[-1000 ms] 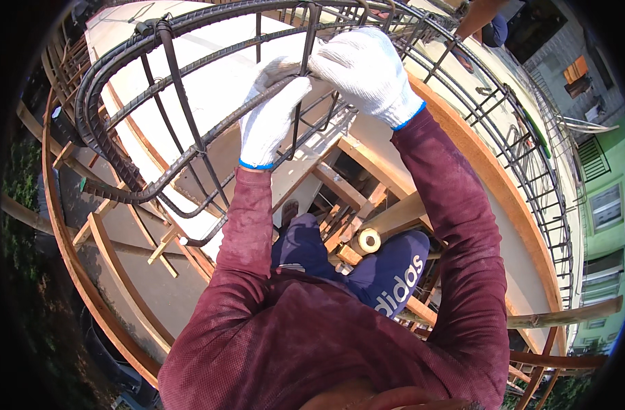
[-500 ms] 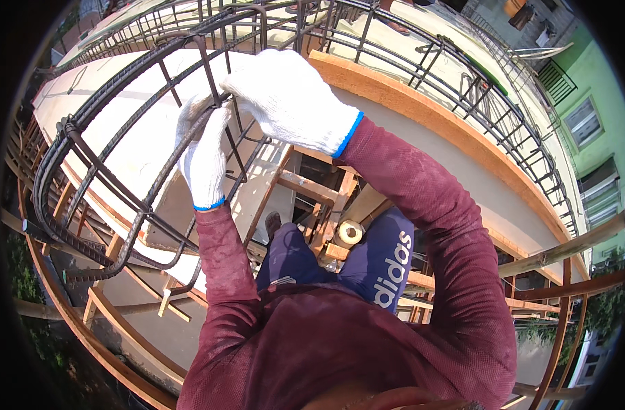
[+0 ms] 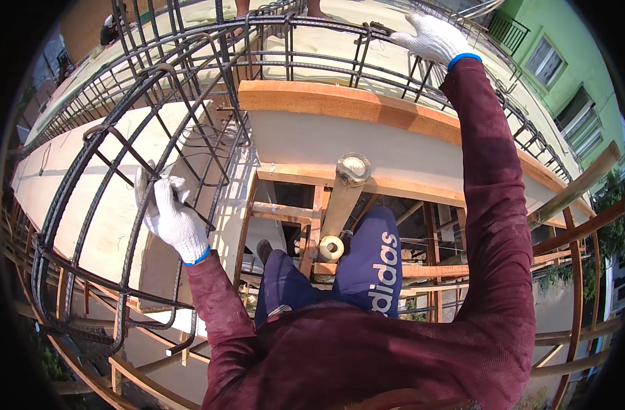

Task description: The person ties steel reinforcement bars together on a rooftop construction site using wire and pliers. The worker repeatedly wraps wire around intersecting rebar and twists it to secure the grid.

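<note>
My left hand point(image 3: 170, 217), in a white knit glove with a blue cuff, has its fingers closed round a ribbed steel reinforcing bar point(image 3: 136, 232) of the curved cage on the left. My right hand point(image 3: 432, 39), gloved alike, is stretched out to the far right above the far run of rebar. Its thumb and fingers are apart. At its fingertips a small dark metal tool point(image 3: 379, 29) lies on the bars; its exact kind is too small to tell. Thin loose wires point(image 3: 206, 137) hang in the cage beyond my left hand.
A formwork board with an orange timber edge point(image 3: 346, 98) curves across the middle. A bamboo post point(image 3: 346, 191) rises near my legs, among timber framing with open gaps. Another person's feet point(image 3: 316, 9) stand beyond the cage. Poles point(image 3: 579, 184) cross at right.
Both hands were together at a bar crossing. My right hand has swung far right to the dark tool; my left hand has come lower and nearer on the cage. The view has shifted.
</note>
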`<state>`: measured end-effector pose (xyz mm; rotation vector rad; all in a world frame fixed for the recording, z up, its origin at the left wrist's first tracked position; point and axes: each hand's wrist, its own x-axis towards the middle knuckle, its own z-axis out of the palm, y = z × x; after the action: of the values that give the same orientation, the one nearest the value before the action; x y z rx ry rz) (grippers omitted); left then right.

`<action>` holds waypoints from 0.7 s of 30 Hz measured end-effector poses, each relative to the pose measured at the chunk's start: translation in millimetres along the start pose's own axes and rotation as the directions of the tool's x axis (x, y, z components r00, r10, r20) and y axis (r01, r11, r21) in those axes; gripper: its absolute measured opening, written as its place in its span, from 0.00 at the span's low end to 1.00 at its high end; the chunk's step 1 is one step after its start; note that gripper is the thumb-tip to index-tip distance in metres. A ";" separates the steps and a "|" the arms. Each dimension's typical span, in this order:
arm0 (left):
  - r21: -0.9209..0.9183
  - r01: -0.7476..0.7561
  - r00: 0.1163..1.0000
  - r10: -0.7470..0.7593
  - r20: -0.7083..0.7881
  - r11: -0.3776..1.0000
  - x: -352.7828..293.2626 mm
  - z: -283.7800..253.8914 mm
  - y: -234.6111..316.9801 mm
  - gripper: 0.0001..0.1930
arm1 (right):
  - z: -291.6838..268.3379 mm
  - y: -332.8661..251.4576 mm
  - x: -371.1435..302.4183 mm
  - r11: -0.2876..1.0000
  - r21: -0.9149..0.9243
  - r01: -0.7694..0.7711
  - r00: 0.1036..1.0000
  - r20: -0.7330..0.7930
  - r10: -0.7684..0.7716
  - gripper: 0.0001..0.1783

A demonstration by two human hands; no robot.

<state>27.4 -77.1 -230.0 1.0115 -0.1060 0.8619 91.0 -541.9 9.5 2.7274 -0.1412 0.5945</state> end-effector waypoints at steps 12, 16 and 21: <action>-0.182 0.133 0.988 -0.116 0.101 0.974 -1.7 -7.1 -0.3 0.17 | 55.5 47.3 31.1 0.999 -0.030 -0.010 0.991 0.136 0.014 0.23; -0.154 0.182 0.982 -0.171 0.077 0.971 -5.4 3.5 8.0 0.10 | 71.2 92.5 -14.2 0.534 0.823 -0.194 0.949 0.019 0.316 0.14; 0.081 0.190 0.977 -0.197 0.084 0.978 -6.5 -1.7 14.0 0.13 | 25.9 22.1 -121.8 -0.248 0.962 -0.118 0.986 0.143 0.087 0.19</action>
<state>13.0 -76.2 -224.0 1.1098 -0.0528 0.6452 -13.2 -568.8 -56.9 4.4660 0.3223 1.0649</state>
